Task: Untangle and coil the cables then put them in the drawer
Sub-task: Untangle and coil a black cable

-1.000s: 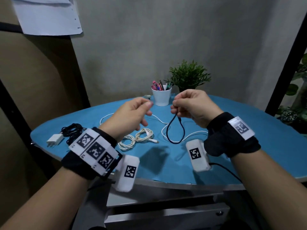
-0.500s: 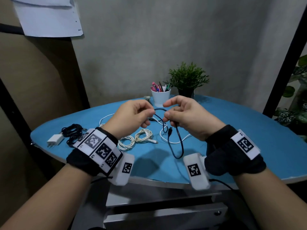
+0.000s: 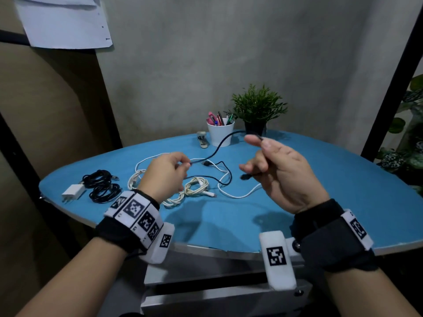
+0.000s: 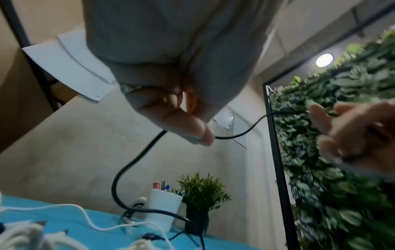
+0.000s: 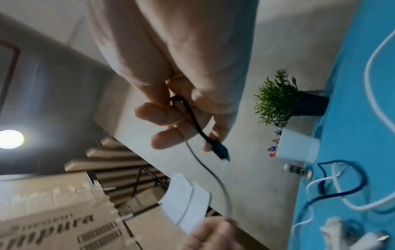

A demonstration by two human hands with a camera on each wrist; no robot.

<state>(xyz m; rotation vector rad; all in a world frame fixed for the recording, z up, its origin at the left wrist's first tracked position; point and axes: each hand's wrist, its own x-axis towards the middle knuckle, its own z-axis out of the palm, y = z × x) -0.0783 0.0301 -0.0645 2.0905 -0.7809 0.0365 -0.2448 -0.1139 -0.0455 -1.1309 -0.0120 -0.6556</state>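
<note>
Mid-table (image 3: 343,191), the black cable (image 3: 225,138) still crosses the loose white cable (image 3: 240,195); lifting could drag that along. Right hand (image 3: 281,172) curls round its plug end, left hand (image 3: 166,173) pinches it further along; a slip undoes the coil.

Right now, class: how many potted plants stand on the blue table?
1. The potted plant stands at the far edge of the blue table, just right of the white pen cup. None seems hidden.
</note>
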